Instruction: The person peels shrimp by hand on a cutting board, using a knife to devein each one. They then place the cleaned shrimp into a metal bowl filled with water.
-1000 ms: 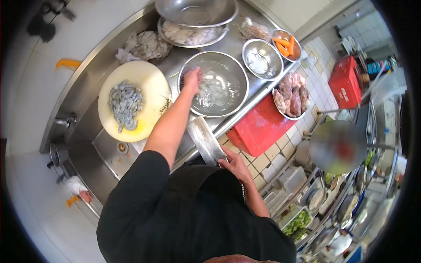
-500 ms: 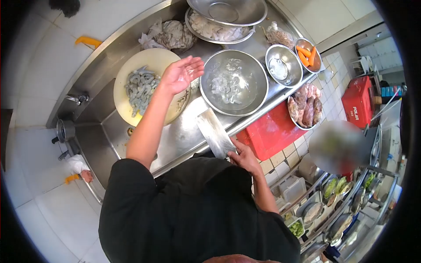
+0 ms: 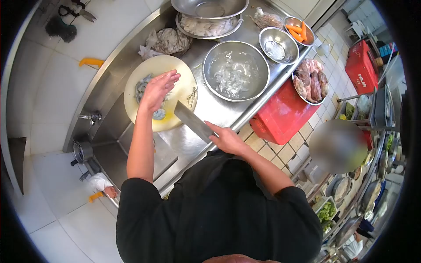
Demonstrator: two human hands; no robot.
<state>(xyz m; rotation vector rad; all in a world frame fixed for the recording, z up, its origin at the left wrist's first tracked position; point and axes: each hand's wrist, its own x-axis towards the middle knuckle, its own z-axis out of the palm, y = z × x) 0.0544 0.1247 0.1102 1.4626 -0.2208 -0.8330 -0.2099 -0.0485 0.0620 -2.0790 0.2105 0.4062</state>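
My left hand (image 3: pixel 158 91) is over the round cutting board (image 3: pixel 180 72), fingers stretched out and held close above the grey shrimp (image 3: pixel 141 87), part of which it hides. My right hand (image 3: pixel 226 138) grips the handle end of a wide cleaver (image 3: pixel 192 121). The blade's far end is over the board's right edge, near small dark scraps (image 3: pixel 191 97). To the board's right stands a steel bowl (image 3: pixel 208 81) of water with peeled shrimp (image 3: pixel 232 79) in it.
Behind are stacked steel bowls (image 3: pixel 210 13) and a plastic bag (image 3: pixel 171 40). A small bowl (image 3: pixel 278 45) and a bowl of carrots (image 3: pixel 298 30) stand at the right. A red cooler (image 3: pixel 276 122) bears a meat bowl (image 3: pixel 311 81). The sink (image 3: pixel 118 151) is at left.
My left hand has moved down and left over the shrimp. My right hand has brought the cleaver left to the board, its blade turned. The view has shifted.
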